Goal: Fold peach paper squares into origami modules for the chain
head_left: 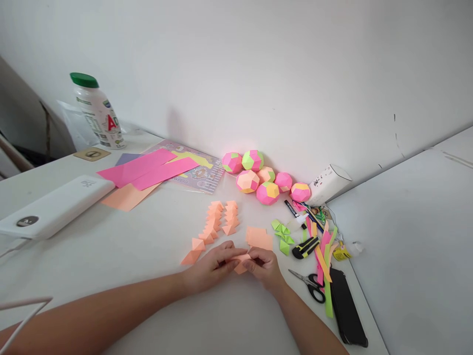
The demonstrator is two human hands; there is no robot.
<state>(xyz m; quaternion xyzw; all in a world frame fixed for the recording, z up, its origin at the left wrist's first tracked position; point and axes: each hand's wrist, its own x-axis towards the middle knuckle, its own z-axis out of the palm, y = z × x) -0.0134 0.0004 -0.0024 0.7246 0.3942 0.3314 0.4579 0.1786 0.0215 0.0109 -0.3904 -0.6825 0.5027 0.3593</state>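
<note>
Forearms (111,315), hands (210,268) (266,270) w/ paper (241,265), phone (349,306) nr tbl-edge (373,326)

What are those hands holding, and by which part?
A piece of peach paper: the left hand pinches its left side, the right hand its right.

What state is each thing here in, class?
Small peach paper piece: pinched by left hand and right hand
Peach triangular paper pieces: folded, two rows
Green triangular paper pieces: folded
Multicoloured faceted paper balls: assembled
Pink rectangular paper sheets: flat
White plastic bottle with green lid: capped, upright
Black-handled metal scissors: lying flat
</note>
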